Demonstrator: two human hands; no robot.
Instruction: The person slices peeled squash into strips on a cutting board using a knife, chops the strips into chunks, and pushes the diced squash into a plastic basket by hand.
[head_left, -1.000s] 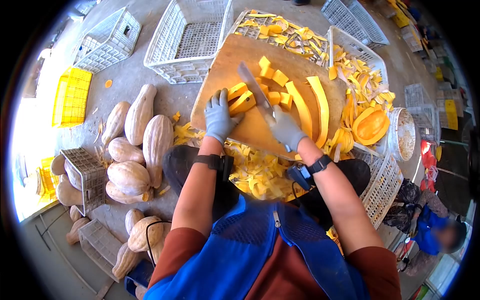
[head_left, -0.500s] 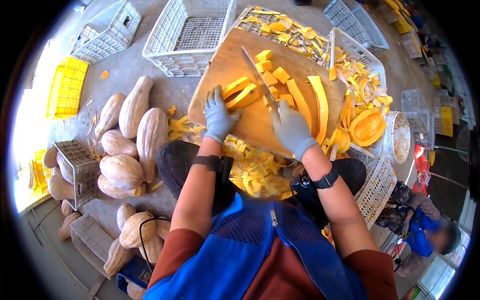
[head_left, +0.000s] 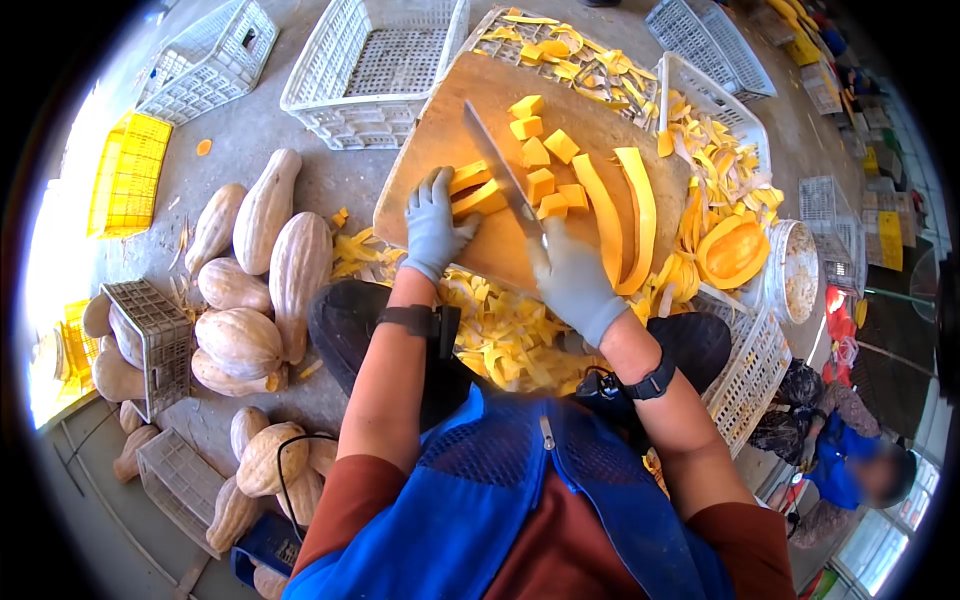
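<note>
Concrete floor, ringed by white crates (head_left: 375,70) and whole squashes (head_left: 265,210); working on a wooden cutting board (head_left: 450,130). Left hand (head_left: 432,225) pinning squash strips (head_left: 472,192) under curled fingers, steadying them. Right hand (head_left: 572,280) closed around the knife (head_left: 500,170), blade slicing just beyond the left fingertips, cut cubes (head_left: 540,150) piling past it.

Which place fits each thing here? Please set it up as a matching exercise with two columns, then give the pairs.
1. long steel knife
2. orange squash strips
3. whole tan squashes
4. empty white plastic crate

a. on the concrete floor, left of the person
b. gripped by the right hand
c. beyond the round wooden cutting board
d. under the left hand

Pairs: 1-b, 2-d, 3-a, 4-c
</note>
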